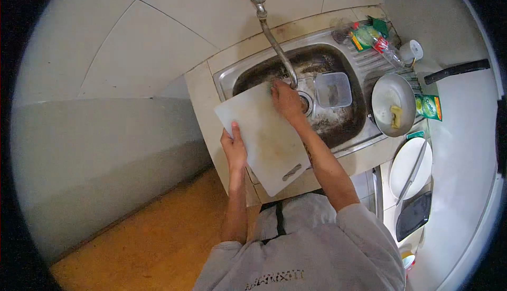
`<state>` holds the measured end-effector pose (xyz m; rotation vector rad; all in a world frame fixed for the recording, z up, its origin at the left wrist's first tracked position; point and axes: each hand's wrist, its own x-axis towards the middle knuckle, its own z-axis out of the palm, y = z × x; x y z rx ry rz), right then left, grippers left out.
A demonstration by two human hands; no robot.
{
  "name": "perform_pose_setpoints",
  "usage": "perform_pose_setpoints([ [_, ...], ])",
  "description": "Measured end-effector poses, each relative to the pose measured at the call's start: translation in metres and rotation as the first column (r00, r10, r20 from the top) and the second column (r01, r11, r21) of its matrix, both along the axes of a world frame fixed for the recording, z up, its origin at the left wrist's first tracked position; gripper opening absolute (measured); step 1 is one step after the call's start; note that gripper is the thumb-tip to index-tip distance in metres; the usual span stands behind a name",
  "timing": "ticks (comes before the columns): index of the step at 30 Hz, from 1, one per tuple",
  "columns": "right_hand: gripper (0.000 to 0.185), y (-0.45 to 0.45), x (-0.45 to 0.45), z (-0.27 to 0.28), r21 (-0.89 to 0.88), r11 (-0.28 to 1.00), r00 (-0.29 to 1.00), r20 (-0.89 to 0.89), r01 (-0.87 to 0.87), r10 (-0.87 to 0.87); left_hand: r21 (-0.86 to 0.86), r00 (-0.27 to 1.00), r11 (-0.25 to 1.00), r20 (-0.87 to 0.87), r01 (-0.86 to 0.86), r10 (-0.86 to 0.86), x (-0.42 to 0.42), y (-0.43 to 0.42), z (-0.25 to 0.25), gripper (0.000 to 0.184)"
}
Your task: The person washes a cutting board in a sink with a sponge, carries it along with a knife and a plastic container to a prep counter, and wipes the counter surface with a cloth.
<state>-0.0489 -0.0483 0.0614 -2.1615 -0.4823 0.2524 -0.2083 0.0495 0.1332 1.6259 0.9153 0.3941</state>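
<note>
A white cutting board (264,138) with a slotted handle hole is tilted over the near left part of the metal sink (359,106). My left hand (234,147) grips its left edge, thumb on the upper face. At the board's far right corner, my right hand (288,102) has its fingers curled against the surface. A small dark green bit shows by those fingertips, too hidden to name. Just beyond that hand is the end of the curved faucet (280,53). A clear plastic container (334,90) lies in the basin, right of the drain (305,102).
On the drainboard are a frying pan (385,98) with a yellowish piece inside, a plastic bottle (388,52) and a white cup (412,51). A green packet (429,106) lies beside the pan. Nearer me are a white plate (401,174), a knife (413,172) and a black tray (414,216).
</note>
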Motion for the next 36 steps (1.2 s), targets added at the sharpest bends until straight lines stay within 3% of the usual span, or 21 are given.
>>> perform_pose_setpoints([
  [2, 0.021, -0.004, -0.008, 0.002, -0.083, 0.996, 0.998, 0.059, 0.014, -0.009, 0.089, 0.998, 0.995, -0.011, -0.053, 0.054, 0.007, -0.005, 0.007, 0.038],
  [6, 0.022, -0.004, -0.021, -0.001, -0.136, 0.988, 0.996, 0.045, -0.076, 0.082, 0.001, 0.997, 0.998, 0.016, -0.069, 0.069, 0.006, -0.005, 0.002, 0.038],
  [9, 0.021, -0.002, -0.003, 0.001, -0.058, 0.995, 0.996, -0.013, 0.082, -0.083, 0.061, 0.999, 0.998, 0.004, -0.033, 0.033, 0.010, -0.006, 0.006, 0.037],
  [11, 0.023, -0.009, -0.011, 0.004, -0.044, 0.999, 0.999, 0.049, 0.023, -0.021, 0.017, 0.994, 0.994, 0.030, -0.105, 0.104, 0.015, -0.009, 0.009, 0.038],
  [14, 0.022, -0.013, -0.027, 0.007, -0.004, 0.999, 0.995, 0.099, 0.032, -0.032, 0.007, 0.996, 0.999, 0.071, -0.052, 0.051, 0.015, -0.007, 0.008, 0.038],
  [18, 0.020, -0.009, -0.005, -0.003, -0.143, 0.979, 0.986, 0.109, 0.144, -0.129, 0.046, 0.999, 0.999, 0.036, -0.026, 0.025, 0.016, -0.011, 0.012, 0.037],
  [21, 0.019, -0.012, -0.016, 0.008, -0.170, 0.980, 0.994, -0.035, 0.100, -0.108, 0.026, 0.996, 0.997, 0.058, -0.069, 0.068, 0.017, -0.008, 0.007, 0.036],
  [23, 0.017, -0.016, -0.037, 0.003, 0.118, 0.988, 0.975, 0.183, 0.103, -0.123, 0.106, 0.999, 0.994, 0.029, -0.021, 0.018, 0.020, -0.006, 0.014, 0.035],
  [27, 0.017, -0.011, -0.017, -0.012, 0.115, 0.992, 0.988, 0.138, 0.059, -0.075, 0.067, 1.000, 0.998, -0.020, 0.002, -0.001, 0.021, -0.010, 0.021, 0.035],
  [29, 0.019, -0.004, -0.008, -0.017, 0.063, 0.987, 0.989, 0.019, 0.148, -0.150, 0.078, 0.998, 0.995, 0.037, -0.056, 0.053, 0.023, -0.010, 0.012, 0.035],
  [32, 0.020, -0.020, -0.029, 0.010, 0.155, 0.986, 0.987, 0.140, 0.058, -0.080, 0.047, 1.000, 0.999, 0.026, -0.009, 0.008, 0.025, -0.007, 0.012, 0.035],
  [36, 0.019, -0.019, -0.016, -0.013, 0.113, 0.987, 0.982, 0.140, 0.114, -0.129, -0.007, 1.000, 1.000, -0.014, 0.001, -0.001, 0.024, -0.013, 0.009, 0.036],
])
